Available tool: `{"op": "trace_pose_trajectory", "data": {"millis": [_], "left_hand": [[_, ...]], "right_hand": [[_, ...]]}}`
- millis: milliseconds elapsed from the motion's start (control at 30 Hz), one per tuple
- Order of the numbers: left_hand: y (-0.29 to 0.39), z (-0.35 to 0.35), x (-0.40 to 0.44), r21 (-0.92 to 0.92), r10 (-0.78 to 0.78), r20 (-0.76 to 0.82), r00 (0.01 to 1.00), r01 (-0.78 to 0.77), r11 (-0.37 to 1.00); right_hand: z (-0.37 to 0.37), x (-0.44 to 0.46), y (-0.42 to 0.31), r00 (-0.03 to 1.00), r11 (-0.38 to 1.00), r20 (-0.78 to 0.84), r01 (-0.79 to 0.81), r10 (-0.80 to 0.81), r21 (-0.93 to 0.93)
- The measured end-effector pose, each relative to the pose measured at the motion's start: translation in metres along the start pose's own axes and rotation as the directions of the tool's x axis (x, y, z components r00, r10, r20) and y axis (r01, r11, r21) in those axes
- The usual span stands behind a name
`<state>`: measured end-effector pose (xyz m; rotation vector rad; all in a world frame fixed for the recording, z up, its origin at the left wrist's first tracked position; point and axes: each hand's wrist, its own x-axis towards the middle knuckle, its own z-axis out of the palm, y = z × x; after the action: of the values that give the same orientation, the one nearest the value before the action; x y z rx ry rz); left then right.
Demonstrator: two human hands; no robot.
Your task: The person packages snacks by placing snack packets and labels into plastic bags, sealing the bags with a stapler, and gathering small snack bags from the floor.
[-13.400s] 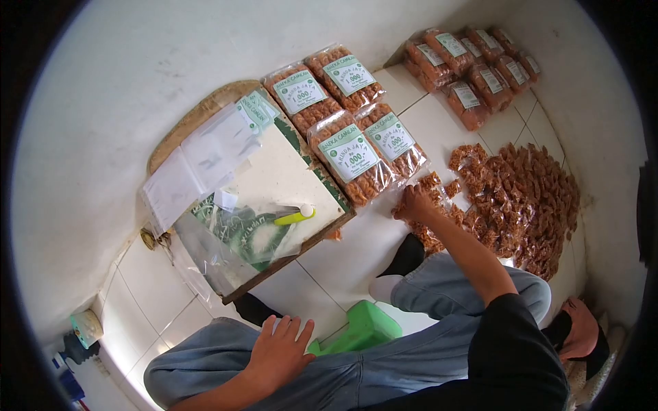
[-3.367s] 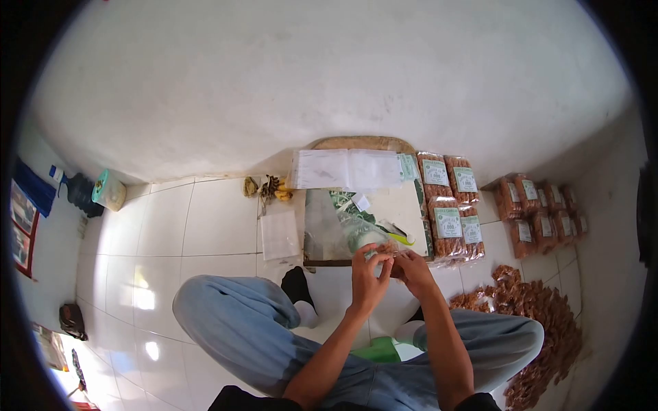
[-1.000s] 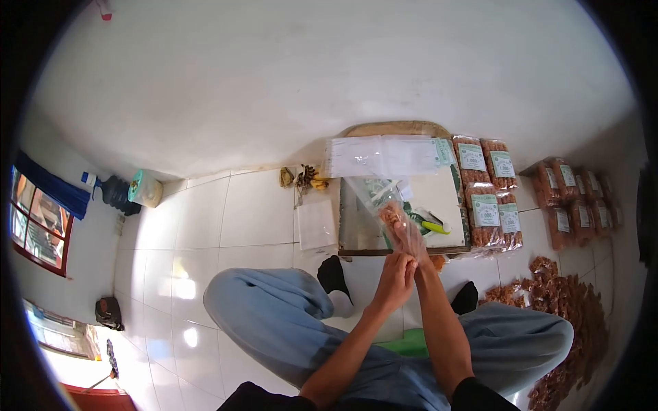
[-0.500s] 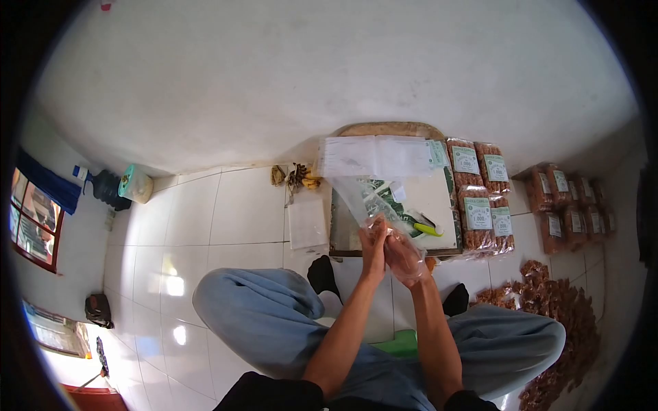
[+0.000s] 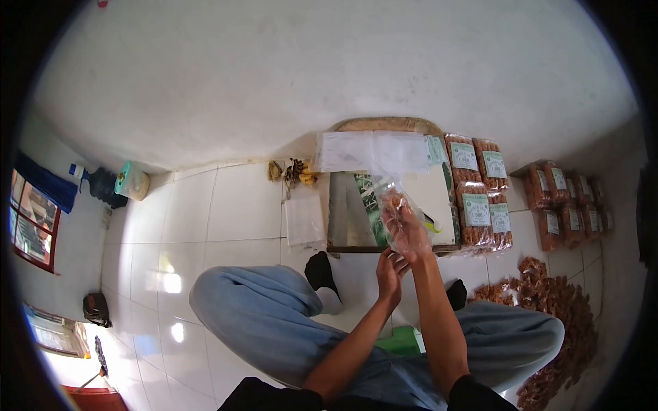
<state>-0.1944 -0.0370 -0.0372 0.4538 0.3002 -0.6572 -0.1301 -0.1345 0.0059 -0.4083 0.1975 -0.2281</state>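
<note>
A clear plastic bag [image 5: 389,183] is over my right hand [image 5: 410,236], which is inside it with reddish-brown snack packets [image 5: 394,201] at the fingertips. My left hand [image 5: 391,270] is closed on the bag's open end near my right wrist. Both hands are at the front edge of a low board table [image 5: 343,212]. Flat clear bags [image 5: 343,151] lie along its far side, next to green labels [image 5: 434,149]. A yellow-green cutter [image 5: 432,223] is partly hidden behind my right hand.
Four labelled packs [image 5: 474,211] stand right of the table. More packs [image 5: 573,222] are farther right. A heap of small packets [image 5: 558,315] lies by my right knee. Bananas [image 5: 300,172] and a clear sheet [image 5: 304,220] lie left of the table. A green object [image 5: 401,340] is between my legs.
My right hand has gone deeper into the bag and moved up over the table. My left hand has dropped from the bag's middle to its end near my right wrist.
</note>
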Motion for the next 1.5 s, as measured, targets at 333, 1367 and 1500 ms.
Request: {"op": "trace_pose_trajectory", "data": {"millis": [333,1367,1500], "left_hand": [[0.021,0.015,-0.012,0.862,0.589,0.312,0.745,-0.482,0.153],[0.073,-0.001,0.072,0.891,0.413,-0.077,0.907,-0.124,0.437],[0.073,-0.005,0.077,0.928,0.462,-0.032,0.886,-0.145,0.342]], "right_hand": [[-0.019,0.002,0.003,0.998,0.998,0.022,-0.058,0.058,-0.019],[-0.025,-0.021,0.014,0.958,0.026,0.238,0.245,-0.162,-0.969],[-0.024,-0.031,0.007,0.96,-0.074,0.267,0.261,-0.081,-0.962]]}}
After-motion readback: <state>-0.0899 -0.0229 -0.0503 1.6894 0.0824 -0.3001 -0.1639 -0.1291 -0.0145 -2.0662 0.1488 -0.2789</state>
